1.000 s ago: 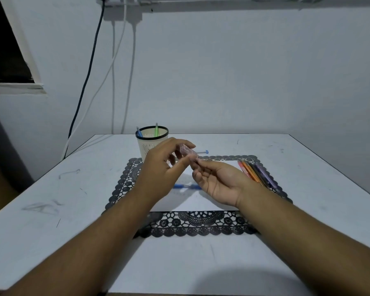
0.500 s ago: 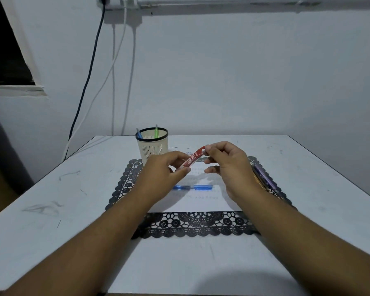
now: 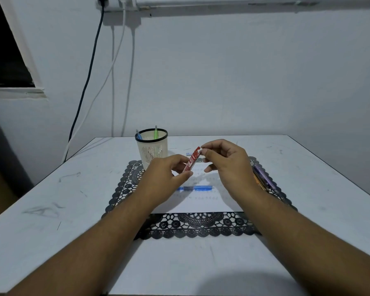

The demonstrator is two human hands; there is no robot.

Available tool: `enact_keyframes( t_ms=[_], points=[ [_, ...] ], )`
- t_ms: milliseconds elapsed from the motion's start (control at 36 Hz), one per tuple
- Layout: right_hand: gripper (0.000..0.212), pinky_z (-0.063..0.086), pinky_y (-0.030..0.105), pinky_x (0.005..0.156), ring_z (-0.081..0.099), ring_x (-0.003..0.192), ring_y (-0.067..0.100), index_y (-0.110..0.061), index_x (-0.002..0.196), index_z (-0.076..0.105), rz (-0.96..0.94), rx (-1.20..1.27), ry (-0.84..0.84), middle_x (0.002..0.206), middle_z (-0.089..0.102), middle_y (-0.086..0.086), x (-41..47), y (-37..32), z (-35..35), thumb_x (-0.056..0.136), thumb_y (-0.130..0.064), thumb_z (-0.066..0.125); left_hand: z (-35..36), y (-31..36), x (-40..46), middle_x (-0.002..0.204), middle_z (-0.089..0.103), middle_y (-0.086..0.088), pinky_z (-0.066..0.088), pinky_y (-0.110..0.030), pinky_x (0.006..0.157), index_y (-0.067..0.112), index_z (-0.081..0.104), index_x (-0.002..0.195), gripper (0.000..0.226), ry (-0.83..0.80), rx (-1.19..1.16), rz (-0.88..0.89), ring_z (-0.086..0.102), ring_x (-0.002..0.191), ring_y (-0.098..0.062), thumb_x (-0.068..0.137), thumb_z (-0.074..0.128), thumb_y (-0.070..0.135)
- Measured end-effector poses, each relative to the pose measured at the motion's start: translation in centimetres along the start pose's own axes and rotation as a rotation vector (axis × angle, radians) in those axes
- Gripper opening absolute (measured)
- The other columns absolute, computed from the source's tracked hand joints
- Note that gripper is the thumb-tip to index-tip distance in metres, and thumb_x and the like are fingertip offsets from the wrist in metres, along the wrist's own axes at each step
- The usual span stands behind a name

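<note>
A small red case (image 3: 192, 160), long and flat like a lead refill case, is held tilted above the white paper (image 3: 201, 201). My left hand (image 3: 165, 178) pinches its lower end between thumb and fingers. My right hand (image 3: 226, 167) pinches its upper end at the cap with thumb and forefinger. A blue pen (image 3: 195, 188) lies flat on the paper below the hands.
The paper sits on a black lace placemat (image 3: 192, 228) on a white table (image 3: 51, 210). A cream mesh pen cup (image 3: 151, 148) holding two pens stands at the mat's back left. Several coloured pens (image 3: 263, 178) lie at the mat's right edge. Cables hang on the wall.
My right hand turned over from palm-up and rose to pinch the case's top end. The red case now stands steeper, with both hands on it.
</note>
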State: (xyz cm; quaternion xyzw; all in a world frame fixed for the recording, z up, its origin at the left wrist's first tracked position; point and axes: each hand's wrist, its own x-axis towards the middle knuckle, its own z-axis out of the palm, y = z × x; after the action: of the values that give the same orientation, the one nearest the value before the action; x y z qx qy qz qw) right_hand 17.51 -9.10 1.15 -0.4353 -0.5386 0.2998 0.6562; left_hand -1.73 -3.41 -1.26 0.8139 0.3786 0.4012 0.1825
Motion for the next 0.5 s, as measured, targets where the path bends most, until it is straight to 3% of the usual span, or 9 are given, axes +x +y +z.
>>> enact_keyframes(
  t_ms=[278,389,500],
  points=[
    [0.015,0.059,0.028,0.063,0.074,0.082,0.016,-0.024,0.092,0.079,-0.002,-0.006,0.021,0.091,0.079,0.002,0.16,0.03,-0.15,0.095,-0.011,0.074,0.09,-0.09,0.02,0.091,0.068,0.041,0.046,-0.014,0.066,0.041,0.073,0.108,0.023,0.005,0.035,-0.011,0.066,0.083,0.014,0.089,0.081,0.033],
    [0.014,0.060,0.029,0.063,0.074,0.080,0.014,-0.021,0.093,0.078,0.007,-0.003,0.016,0.089,0.079,0.002,0.18,-0.05,-0.21,0.095,-0.009,0.073,0.27,-0.17,0.00,0.090,0.066,0.044,0.041,-0.001,0.058,0.042,0.073,0.109,0.023,0.011,0.067,-0.004,0.064,0.080,0.019,0.089,0.081,0.033],
    [0.014,0.060,0.028,0.063,0.074,0.079,0.014,-0.020,0.093,0.079,-0.008,0.000,0.002,0.087,0.078,0.003,0.11,-0.15,-0.21,0.094,-0.006,0.073,0.36,-0.17,-0.08,0.089,0.066,0.045,0.037,0.005,0.068,0.043,0.073,0.106,0.021,0.019,0.068,-0.002,0.062,0.081,0.021,0.089,0.081,0.033]
  ],
)
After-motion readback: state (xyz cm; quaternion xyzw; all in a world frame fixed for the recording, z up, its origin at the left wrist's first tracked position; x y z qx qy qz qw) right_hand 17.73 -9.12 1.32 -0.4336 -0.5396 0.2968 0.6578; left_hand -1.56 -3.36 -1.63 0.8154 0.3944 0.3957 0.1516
